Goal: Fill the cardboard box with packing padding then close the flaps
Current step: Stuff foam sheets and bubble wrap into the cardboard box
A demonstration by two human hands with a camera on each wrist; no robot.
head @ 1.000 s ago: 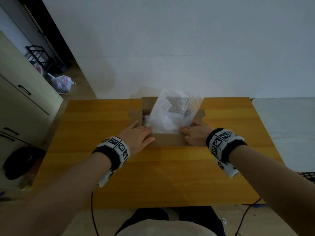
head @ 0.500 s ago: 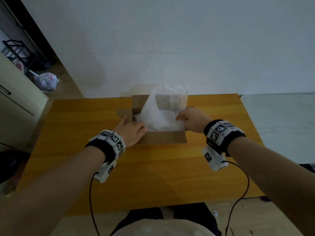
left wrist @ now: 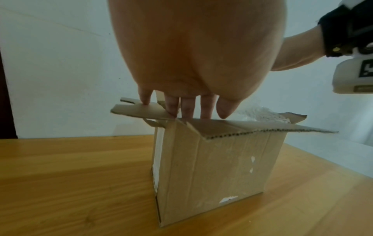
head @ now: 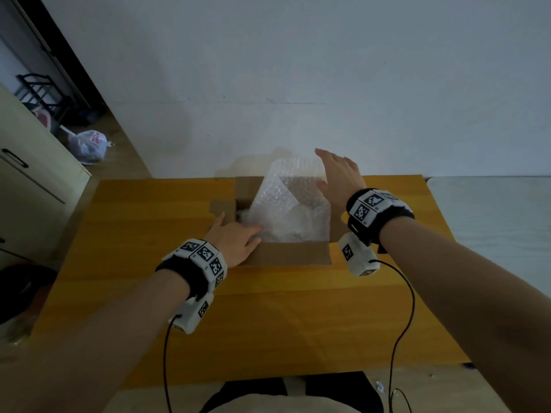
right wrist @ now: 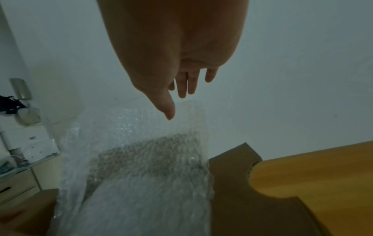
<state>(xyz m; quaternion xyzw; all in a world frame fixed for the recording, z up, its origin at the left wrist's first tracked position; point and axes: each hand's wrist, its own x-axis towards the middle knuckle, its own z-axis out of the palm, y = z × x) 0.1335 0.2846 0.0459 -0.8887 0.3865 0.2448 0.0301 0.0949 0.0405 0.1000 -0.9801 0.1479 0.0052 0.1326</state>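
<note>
Above bubble wrap (head: 286, 204), right hand (head: 340, 177) lifted off

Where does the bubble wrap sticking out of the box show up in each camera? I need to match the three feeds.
Head: bubble wrap stands at centre, rising from the open cardboard box, right hand at its top edge.
Left wrist: only a crumpled bit peeks over the right flap.
Right wrist: it fills the lower left, below the thumb.
Shared landmark: the cardboard box on the wooden table.
</note>
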